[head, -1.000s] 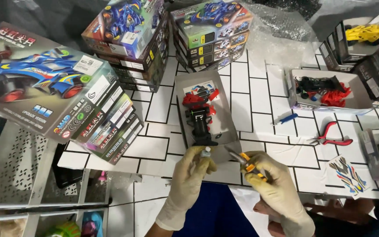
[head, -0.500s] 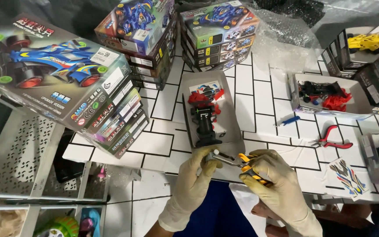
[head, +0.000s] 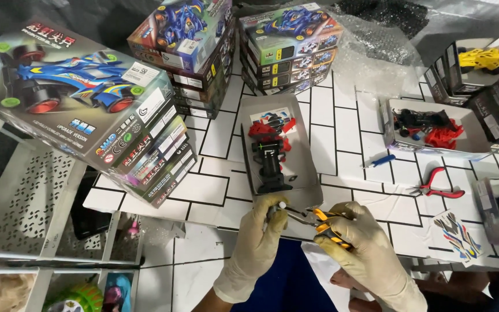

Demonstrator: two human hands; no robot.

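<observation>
Small part (head: 281,205) | pinched in left hand (head: 261,237) grip | right hand (head: 365,248) clamps orange-handled pliers (head: 319,219) beside it

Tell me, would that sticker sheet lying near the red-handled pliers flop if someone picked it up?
Probably yes: the sticker sheet looks thin and flat on the table, so it should bend and feel very light. Lying flush, its edge may be hard to catch, especially with gloved fingers.

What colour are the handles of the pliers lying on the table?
Red, seen in the head view: the pliers lie on the white tiled table, right of the open box.
</observation>
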